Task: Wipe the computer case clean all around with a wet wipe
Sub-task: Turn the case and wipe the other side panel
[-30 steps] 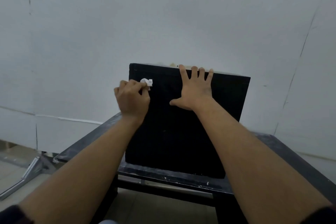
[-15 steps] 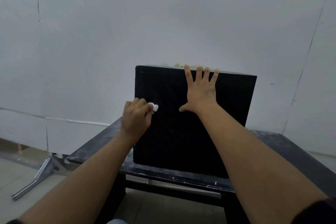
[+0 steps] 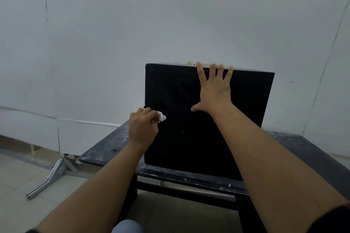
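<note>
The black computer case (image 3: pixel 189 138) stands upright on the dark, dust-streaked tabletop (image 3: pixel 106 149), its broad near panel facing the camera and a pale wall (image 3: pixel 170 15) behind it.

The left hand (image 3: pixel 143 128) is at the case's left edge, a little below mid-height of the panel. Its grip is curled tight round a crumpled white wet wipe (image 3: pixel 162 116), which sticks out past the knuckles and lies against the panel.

A second ago that hand and wipe were near the case's upper left corner, and half a second ago about a third of the way down. They have slid down along the left edge since then.

The right hand (image 3: pixel 215 91) has stayed put, flat on the upper middle of the panel. Its grip is spread wide, the fingertips hooked over the case's top edge and the thumb pointing left.

Left of the case and below the tabletop, a metal strut (image 3: pixel 49 178) lies on the tiled floor (image 3: pixel 19 204).
</note>
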### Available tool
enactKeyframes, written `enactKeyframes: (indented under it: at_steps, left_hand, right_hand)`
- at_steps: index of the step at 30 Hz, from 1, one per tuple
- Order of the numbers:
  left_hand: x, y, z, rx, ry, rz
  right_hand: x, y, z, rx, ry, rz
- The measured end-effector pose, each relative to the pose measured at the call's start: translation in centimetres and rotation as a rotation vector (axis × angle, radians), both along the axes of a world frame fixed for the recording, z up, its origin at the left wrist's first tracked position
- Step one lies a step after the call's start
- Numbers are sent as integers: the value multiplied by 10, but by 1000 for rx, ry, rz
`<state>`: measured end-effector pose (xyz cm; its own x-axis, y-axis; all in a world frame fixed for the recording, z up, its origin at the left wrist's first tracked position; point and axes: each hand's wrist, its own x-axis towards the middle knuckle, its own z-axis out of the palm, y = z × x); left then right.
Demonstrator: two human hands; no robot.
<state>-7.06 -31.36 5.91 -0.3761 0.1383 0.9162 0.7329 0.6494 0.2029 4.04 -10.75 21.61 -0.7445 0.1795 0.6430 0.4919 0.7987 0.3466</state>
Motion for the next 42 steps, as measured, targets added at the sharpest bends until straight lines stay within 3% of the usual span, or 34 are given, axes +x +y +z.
enactKeyframes:
  at_steps: [3,6,8,11,15,18,27,33,37,42]
  left_hand:
    - [-4,2,20,32,4,8]
    - [-11,-1,60,318,-78,45]
    - [-15,-6,77,389,-109,28]
    - [-11,-12,64,304,-136,-70]
    - [-6,-13,0,212,-261,-33]
    - [8,-4,-19,106,-219,19]
    - [-5,19,79,243,-35,-10]
    - [20,27,-17,-117,-93,-76]
    - [24,30,-19,-163,-95,-31]
    - [15,29,54,172,-54,39]
  right_hand:
    - [-1,1,0,9,2,-8]
    - [-2,1,-1,8,6,-2]
    - [-2,2,-2,8,6,-1]
    - [-4,1,-1,6,7,-2]
    - [-3,1,0,4,6,-6]
    - [-3,0,-2,0,-1,-2]
    - [-4,10,-2,-5,7,69]
    - [3,22,1,-35,-8,185]
    - [2,23,1,-42,-4,193]
    - [-1,25,-3,-56,13,211]
